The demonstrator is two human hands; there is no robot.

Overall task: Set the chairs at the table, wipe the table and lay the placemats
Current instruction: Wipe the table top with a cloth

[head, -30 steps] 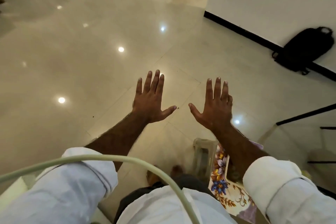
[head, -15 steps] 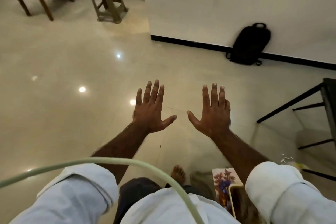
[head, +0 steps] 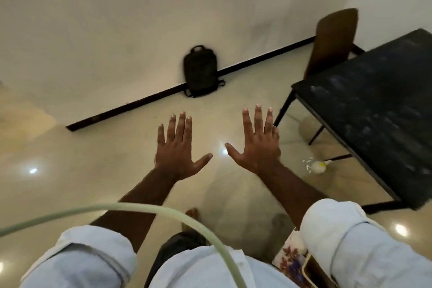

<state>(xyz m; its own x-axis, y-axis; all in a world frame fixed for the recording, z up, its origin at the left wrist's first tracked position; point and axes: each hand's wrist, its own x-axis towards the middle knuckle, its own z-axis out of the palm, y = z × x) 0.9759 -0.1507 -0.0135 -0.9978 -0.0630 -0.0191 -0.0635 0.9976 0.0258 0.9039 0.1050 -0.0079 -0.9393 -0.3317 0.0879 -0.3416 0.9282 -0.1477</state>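
The dark worktop (head: 374, 105) is seen at right, dusted with pale smears. A brown chair (head: 333, 40) is set at its far side, near the wall. A black backpack (head: 201, 72) is leaned against the wall. The left hand (head: 178, 154) and right hand (head: 258, 145) are held flat above the floor, each grip spread and empty.

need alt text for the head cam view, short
Two bare hands, left hand and right hand, spread open and empty above a glossy floor. A dusty black table with a brown chair stands right; a black backpack leans against the wall.
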